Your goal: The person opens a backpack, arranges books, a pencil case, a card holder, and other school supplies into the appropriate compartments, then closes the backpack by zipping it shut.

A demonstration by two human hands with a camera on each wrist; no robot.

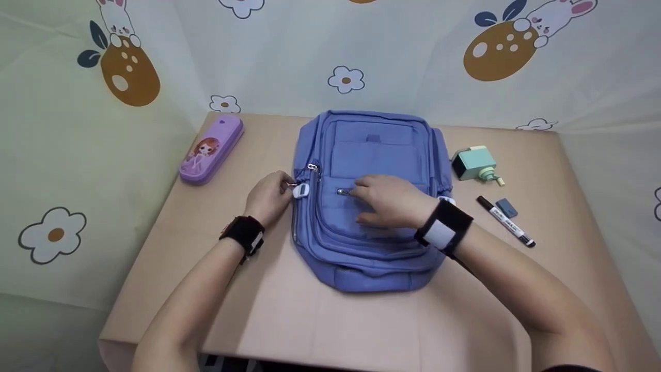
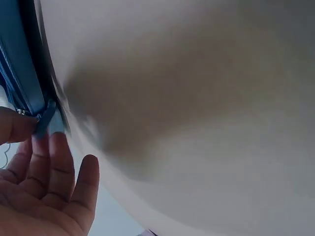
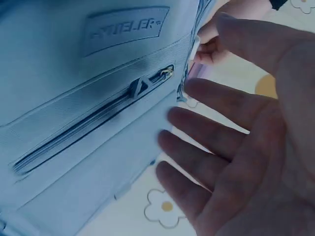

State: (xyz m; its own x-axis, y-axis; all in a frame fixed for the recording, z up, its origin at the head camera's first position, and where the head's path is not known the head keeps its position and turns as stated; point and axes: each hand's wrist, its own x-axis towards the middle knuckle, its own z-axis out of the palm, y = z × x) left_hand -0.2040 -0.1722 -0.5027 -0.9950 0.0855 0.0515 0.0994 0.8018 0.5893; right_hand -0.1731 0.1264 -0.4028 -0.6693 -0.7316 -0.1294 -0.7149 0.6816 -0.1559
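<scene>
A blue backpack lies on the table with its front panel facing up. At its left side my left hand pinches a blue zipper pull between thumb and forefinger, the other fingers loosely extended. Close by hangs a white tag. My right hand is over the front panel, fingers spread and relaxed, holding nothing. Near its fingertips is the front pocket's zipper slider. That pocket's zipper runs closed below a stitched label in the right wrist view.
A purple pencil case lies at the table's back left. Right of the backpack stand a mint-green pencil sharpener with a crank, a black-and-white marker and a small blue eraser. A patterned cloth hangs behind the table.
</scene>
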